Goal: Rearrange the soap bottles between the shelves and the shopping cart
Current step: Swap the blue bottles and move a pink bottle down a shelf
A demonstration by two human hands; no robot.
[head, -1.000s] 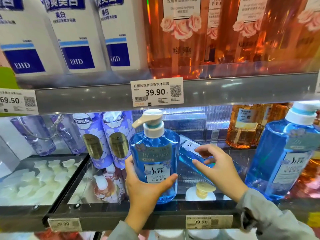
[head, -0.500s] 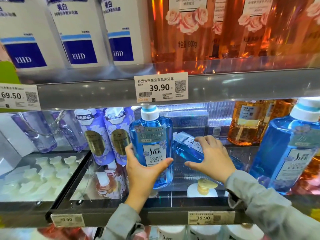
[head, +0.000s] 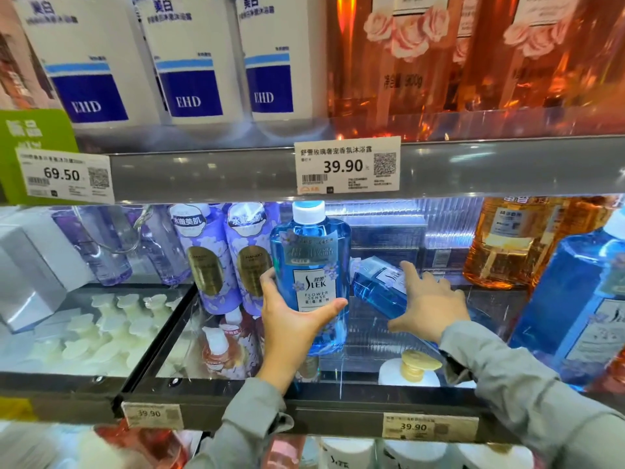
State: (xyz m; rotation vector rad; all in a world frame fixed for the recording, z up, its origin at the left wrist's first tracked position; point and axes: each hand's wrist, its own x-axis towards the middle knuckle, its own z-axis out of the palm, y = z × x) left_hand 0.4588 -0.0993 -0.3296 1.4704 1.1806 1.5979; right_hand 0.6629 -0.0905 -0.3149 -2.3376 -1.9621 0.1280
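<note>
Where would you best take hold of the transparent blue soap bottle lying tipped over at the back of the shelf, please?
Grip the tipped transparent blue soap bottle round its broad middle, coming from the front right, where the right hand lies spread over it. It lies slanted, its upper end tucked behind the upright blue bottle that the left hand holds.

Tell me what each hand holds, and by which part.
The left hand grips the upright blue bottle by its lower body. The right hand holds nothing; its spread fingers are at the tipped bottle.
</note>
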